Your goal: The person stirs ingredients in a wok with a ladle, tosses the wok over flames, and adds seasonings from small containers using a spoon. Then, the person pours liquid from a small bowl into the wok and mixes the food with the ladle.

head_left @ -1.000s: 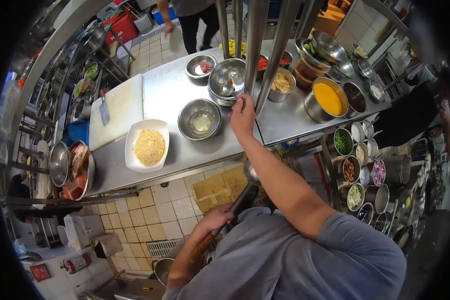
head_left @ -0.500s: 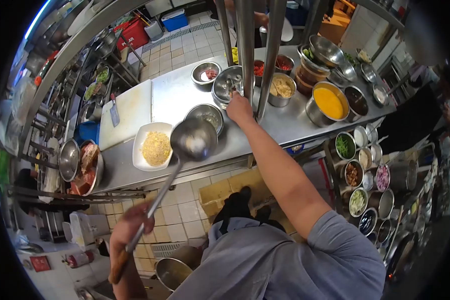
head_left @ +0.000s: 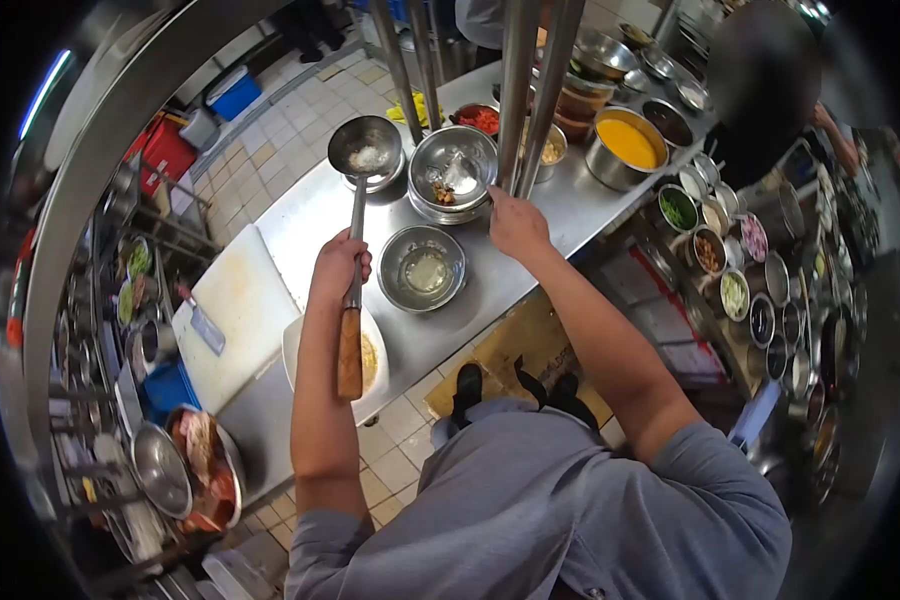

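Observation:
My left hand point(head_left: 342, 265) is closed round the metal shaft of a long ladle point(head_left: 358, 215), its wooden handle end lying along my forearm. White matter sits in the ladle's cup, which hangs over a metal bowl at the counter's far edge and mostly hides it. With its fingers closed at the rim, my right hand point(head_left: 518, 225) grips a metal bowl point(head_left: 455, 150) on top of a stack; small brown and yellow bits lie inside. Nearer me is another metal bowl point(head_left: 420, 270) holding pale liquid. A white dish point(head_left: 295, 350) of yellow crumbly food is partly behind my left forearm.
Steel posts point(head_left: 518, 90) rise beside my right hand. A cutting board point(head_left: 240, 300) with a cleaver point(head_left: 206, 328) lies at left, near a bowl of raw meat point(head_left: 210, 470). A pot of yellow liquid point(head_left: 627, 145) stands to the right. Another person point(head_left: 770, 90) is at far right.
The ladle has swung up and away, from above the crumbly food to the far bowl. My right hand has moved from inside the stacked bowl to its rim. The view has shifted.

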`<state>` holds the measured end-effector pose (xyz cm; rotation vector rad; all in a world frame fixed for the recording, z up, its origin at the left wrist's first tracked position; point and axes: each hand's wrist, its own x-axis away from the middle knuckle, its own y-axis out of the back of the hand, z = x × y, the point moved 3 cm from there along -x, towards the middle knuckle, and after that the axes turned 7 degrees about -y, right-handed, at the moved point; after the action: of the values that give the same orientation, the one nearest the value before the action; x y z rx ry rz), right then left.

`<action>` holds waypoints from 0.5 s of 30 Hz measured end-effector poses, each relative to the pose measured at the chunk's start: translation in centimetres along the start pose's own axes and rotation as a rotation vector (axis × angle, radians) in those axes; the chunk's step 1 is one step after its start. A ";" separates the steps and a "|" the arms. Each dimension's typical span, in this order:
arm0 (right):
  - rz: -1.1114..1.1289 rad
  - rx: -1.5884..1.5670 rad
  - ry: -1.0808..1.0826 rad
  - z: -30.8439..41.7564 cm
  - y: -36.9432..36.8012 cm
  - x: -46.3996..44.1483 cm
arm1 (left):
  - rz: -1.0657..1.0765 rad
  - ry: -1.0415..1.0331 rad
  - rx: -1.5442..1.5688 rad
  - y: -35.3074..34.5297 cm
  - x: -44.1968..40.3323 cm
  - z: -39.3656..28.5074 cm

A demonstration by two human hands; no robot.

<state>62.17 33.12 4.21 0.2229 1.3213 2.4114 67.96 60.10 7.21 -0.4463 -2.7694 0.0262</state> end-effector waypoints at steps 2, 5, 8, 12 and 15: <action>0.007 0.023 -0.058 0.7 0.4 0.7 | -0.013 -0.013 -0.004 0.4 -1.7 0.0; -0.025 -0.043 -0.076 0.3 -1.8 0.8 | 0.029 0.013 0.033 1.2 -3.2 0.0; -0.190 -0.195 0.024 -0.5 -6.2 0.5 | 0.065 0.005 0.006 1.9 -3.1 -0.4; 0.304 -0.941 -0.501 2.0 -6.5 1.6 | 0.054 -0.002 -0.015 2.7 -1.9 -0.8; 0.350 -1.294 -0.633 3.2 -6.8 2.6 | 0.059 -0.010 -0.089 3.1 -0.6 -0.8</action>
<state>62.53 39.94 0.12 0.7568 -0.6382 2.5848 69.69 62.86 7.50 -0.5515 -2.7751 -0.0808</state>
